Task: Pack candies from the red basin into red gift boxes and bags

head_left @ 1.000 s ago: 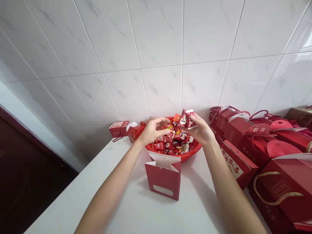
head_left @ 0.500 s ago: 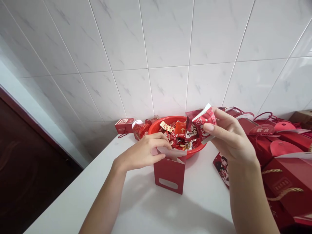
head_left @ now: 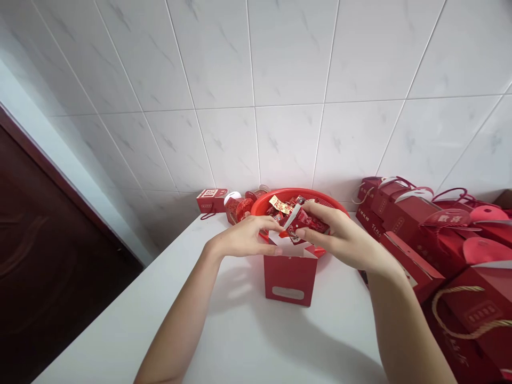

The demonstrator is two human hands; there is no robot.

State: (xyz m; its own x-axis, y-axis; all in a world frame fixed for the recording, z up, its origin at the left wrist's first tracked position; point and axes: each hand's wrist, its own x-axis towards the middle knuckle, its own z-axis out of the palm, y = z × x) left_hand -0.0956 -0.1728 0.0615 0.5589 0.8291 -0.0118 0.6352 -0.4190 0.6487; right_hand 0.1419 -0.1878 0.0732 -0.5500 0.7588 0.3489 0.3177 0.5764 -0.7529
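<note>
An upright red box (head_left: 290, 280) with its top open stands on the white table (head_left: 240, 325). My left hand (head_left: 246, 237) is at the box's left top edge, thumb and fingers apart on either side of the rim. My right hand (head_left: 340, 234) pinches red wrapped packets (head_left: 306, 223) just above the opening. Behind the box sits a red plastic basket (head_left: 332, 201) holding several wrapped sweets (head_left: 281, 205). The inside of the box is mostly hidden.
Many red gift boxes (head_left: 412, 213) with cord handles crowd the right side. A small red box (head_left: 212, 201) and round red items (head_left: 244, 208) lie at the back left, by the tiled wall (head_left: 288, 133). A dark door (head_left: 52, 240) is at left.
My right hand has moved left and down with the packets, from over the basket's right side to just above the box opening. The view has shifted slightly, with more boxes showing at right.
</note>
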